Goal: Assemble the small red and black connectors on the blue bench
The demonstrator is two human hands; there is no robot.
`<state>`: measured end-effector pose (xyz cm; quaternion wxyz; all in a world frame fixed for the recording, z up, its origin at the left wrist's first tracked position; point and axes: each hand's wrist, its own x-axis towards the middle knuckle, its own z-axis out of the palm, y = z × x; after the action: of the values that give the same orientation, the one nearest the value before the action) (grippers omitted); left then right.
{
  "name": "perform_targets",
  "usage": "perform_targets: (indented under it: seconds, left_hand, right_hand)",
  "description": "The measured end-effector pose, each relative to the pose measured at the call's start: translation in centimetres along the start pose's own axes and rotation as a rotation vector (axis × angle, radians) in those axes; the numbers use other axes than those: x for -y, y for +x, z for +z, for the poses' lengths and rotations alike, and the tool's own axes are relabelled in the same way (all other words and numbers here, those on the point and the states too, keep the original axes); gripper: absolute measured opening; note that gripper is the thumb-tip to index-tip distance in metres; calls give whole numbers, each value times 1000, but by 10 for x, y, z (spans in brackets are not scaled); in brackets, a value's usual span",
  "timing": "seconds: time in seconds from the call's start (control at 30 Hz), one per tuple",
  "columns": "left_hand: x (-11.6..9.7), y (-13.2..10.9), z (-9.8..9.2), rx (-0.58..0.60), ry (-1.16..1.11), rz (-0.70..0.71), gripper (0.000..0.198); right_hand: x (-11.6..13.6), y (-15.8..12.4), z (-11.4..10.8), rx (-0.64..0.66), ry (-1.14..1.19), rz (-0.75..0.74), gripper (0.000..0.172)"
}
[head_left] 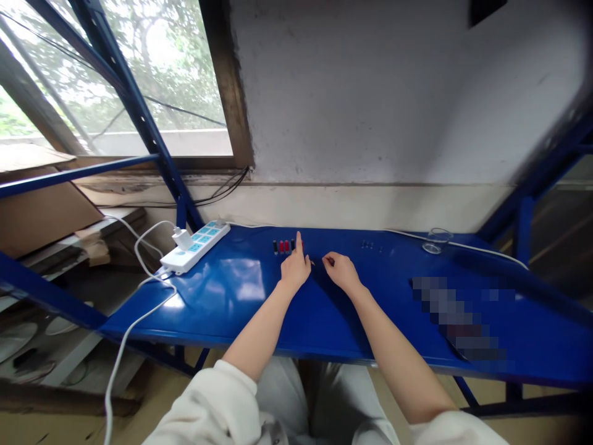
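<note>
A short row of small red and black cylinder-like pieces [284, 246] stands towards the back of the blue table. My left hand [295, 267] is at the right end of this row, index finger stretched forward and thumb apart. That finger covers part of the row, and I cannot tell whether it touches a piece. Just to the right, my right hand [343, 271] hovers low over the table with its fingers curled together. Whatever its fingertips hold, if anything, is too small to make out. Several tiny pieces [367, 245] lie behind and to the right of it.
A white power strip [197, 247] with a plug and cables lies at the table's left end. At the back right is a clear glass [435, 242], beside a white cable along the wall. A dark pixelated item [456, 321] lies on the right of the blue table [213, 321].
</note>
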<state>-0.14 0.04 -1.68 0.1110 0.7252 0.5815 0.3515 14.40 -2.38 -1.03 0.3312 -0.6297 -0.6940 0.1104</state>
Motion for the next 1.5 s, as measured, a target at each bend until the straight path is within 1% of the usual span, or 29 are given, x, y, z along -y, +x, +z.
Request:
perform_targets:
  seconds: [0.13, 0.23, 0.33, 0.4, 0.5, 0.6, 0.7, 0.77, 0.83, 0.9, 1.0, 1.1, 1.2, 1.27, 1.33, 1.43, 1.5]
  left_hand:
    - [1, 6, 3, 14, 107, 28, 66]
    - [1, 10, 4, 50, 205, 11, 65]
    - [1, 13, 4, 73, 261, -20, 54]
    - [2, 13, 2, 46, 240, -23, 42]
    - [3, 13, 0, -12, 72, -12, 29]
    - [3, 11, -1, -38, -272, 12, 21]
    - [-1, 6, 0, 19, -648, 12, 22]
    - [-5, 3, 2, 83, -825, 22, 22]
    - [-8, 0, 4, 137, -914, 40, 23]
    - [-11, -2, 5, 171, -941, 47, 23]
    - [-14, -4, 4, 190, -957, 39, 26]
    - [-16, -5, 0, 183, -960, 4, 28]
    - [-19, -6, -3, 148, -941, -55, 33]
    - [-20, -6, -5, 97, -943, -97, 36]
    - [-19, -4, -7, 15, -960, -140, 36]
    - [-15, -1, -10, -139, -983, -210, 36]
    - [-12, 2, -12, -215, -997, -257, 36]
  right_hand:
    - [2, -1, -1, 6, 3, -2, 18]
    - [4, -1, -1, 17, 10, -6, 19]
    - [5, -1, -1, 20, 12, -6, 19]
    - [5, -2, -1, 23, 10, -4, 19]
    - [6, -2, -2, 34, 8, 0, 18]
    - [6, -1, -1, -4, 24, 31, 18]
    - [5, 0, 0, -58, 102, 114, 28]
    - [6, 1, 0, -79, 184, 151, 39]
    - [6, 1, 0, -109, 268, 132, 46]
    - [7, 1, 0, -143, 346, 89, 48]
    - [8, 0, -1, -182, 441, 60, 47]
    - [10, -1, -1, -208, 489, 28, 46]
    - [12, -2, -1, -207, 508, -1, 45]
    - [12, -2, -1, -199, 521, -11, 44]
    - [12, -1, -1, -159, 550, -24, 40]
    - [9, 2, 2, -46, 611, -65, 30]
    - [6, 4, 4, -18, 621, -72, 26]
